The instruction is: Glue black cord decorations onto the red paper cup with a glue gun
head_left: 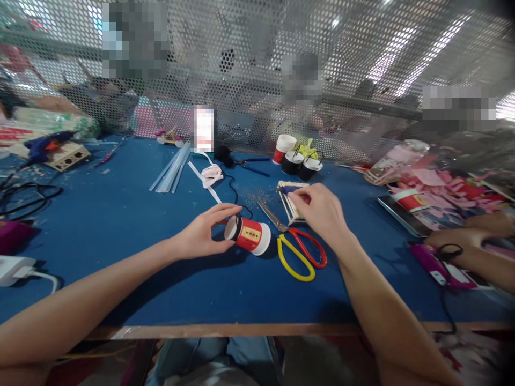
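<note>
A small red paper cup [250,234] with white ends and a yellow label lies on its side, tilted. My left hand [209,230] has its thumb and fingers around the end with a black cord. My right hand [319,206] is closed on a blue tool [290,188] with a thin dark tip pointing left; most of it is hidden by the fingers. Beneath that tool is a small frame of pale wooden sticks [286,206]. Scissors [286,229] with one red and one yellow handle lie between the cup and my right forearm, blades pointing away.
Behind are a white ribbon roll [212,174], clear glue sticks [173,169], dark-handled pliers [253,165] and several small cups [293,161]. A blue glue gun [46,147] rests at left. Another person's hand [462,244] is at right, near a purple box [438,268]. Perforated metal mesh [249,80] rises behind.
</note>
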`<state>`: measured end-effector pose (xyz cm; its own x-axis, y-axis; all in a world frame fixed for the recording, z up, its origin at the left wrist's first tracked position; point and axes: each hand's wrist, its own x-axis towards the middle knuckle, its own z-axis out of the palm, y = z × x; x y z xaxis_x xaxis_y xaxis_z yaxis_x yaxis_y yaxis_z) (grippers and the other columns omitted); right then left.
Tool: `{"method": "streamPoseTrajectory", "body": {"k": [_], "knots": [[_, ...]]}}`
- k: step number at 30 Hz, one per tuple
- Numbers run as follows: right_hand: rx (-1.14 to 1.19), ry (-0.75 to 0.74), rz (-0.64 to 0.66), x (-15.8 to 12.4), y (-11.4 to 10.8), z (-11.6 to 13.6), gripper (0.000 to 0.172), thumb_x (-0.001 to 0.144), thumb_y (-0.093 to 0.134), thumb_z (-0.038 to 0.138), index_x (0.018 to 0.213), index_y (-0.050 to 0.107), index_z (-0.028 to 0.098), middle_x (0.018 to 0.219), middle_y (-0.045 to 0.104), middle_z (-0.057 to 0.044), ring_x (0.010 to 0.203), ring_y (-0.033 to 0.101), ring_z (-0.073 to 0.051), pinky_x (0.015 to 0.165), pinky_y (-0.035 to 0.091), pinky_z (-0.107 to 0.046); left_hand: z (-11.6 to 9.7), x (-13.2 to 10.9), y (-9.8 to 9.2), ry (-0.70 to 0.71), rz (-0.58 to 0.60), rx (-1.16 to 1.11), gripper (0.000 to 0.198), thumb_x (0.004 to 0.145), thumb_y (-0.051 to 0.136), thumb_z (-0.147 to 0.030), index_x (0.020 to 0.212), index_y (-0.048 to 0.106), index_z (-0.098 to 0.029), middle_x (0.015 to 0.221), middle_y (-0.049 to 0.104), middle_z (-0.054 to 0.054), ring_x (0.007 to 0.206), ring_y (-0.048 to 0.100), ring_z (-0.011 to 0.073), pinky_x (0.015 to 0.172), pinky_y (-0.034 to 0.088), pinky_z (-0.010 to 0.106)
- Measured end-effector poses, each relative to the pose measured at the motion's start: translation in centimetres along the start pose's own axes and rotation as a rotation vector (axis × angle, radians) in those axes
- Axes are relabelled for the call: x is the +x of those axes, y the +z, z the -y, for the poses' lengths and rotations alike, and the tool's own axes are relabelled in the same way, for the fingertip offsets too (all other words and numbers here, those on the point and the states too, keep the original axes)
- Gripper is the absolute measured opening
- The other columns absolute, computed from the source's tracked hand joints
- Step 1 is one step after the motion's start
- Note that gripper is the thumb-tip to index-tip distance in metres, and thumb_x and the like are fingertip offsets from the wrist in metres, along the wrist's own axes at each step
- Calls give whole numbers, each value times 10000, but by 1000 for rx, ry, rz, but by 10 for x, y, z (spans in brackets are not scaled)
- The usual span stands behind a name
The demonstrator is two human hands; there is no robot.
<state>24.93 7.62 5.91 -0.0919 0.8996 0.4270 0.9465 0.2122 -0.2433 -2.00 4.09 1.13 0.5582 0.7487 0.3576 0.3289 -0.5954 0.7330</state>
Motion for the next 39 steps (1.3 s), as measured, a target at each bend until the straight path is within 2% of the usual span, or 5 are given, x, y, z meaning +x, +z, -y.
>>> {"method": "streamPoseTrajectory", "body": {"k": [3, 8, 16, 23, 39], "knots": [[456, -234, 248, -11, -2, 40, 262, 837, 519, 386, 804, 681, 182, 806, 633, -56, 750, 572, -158, 677, 440, -289, -2, 0, 1, 38, -17, 21, 634, 723, 613, -182, 1321, 404, -208, 1322, 419, 131, 1186, 480, 261, 938, 490, 359], [578, -302, 426, -13, 12, 74, 308, 838, 508, 440, 815, 689, 192, 774, 590, -48, 778, 556, -165, 717, 427, -320, -5, 0, 2, 90, -49, 68, 669, 704, 623, -166, 1328, 387, -207, 1336, 421, 131, 1231, 440, 268, 1021, 414, 429], [938, -55, 442, -14, 21, 72, 163, 760, 599, 332, 743, 615, 170, 729, 583, 1, 675, 526, -116, 650, 429, -277, -5, 0, 6, 60, -49, -147, 768, 696, 619, -123, 1376, 285, -251, 1365, 367, 132, 1182, 473, 259, 941, 480, 408], [877, -76, 338, -19, 9, 61, 197, 778, 588, 362, 728, 554, 174, 694, 531, 17, 629, 472, -101, 604, 390, -261, -3, 0, 8, -111, -20, -381, 718, 687, 658, -150, 1335, 354, -200, 1119, 567, 106, 1045, 565, 224, 923, 473, 407], [793, -123, 391, -24, 21, 59, 205, 847, 491, 358, 737, 464, 188, 686, 460, 23, 623, 422, -102, 583, 362, -258, -7, -3, 11, -16, 37, -344, 651, 708, 642, -131, 1303, 401, -246, 1294, 470, 101, 1169, 500, 245, 977, 459, 405]]}}
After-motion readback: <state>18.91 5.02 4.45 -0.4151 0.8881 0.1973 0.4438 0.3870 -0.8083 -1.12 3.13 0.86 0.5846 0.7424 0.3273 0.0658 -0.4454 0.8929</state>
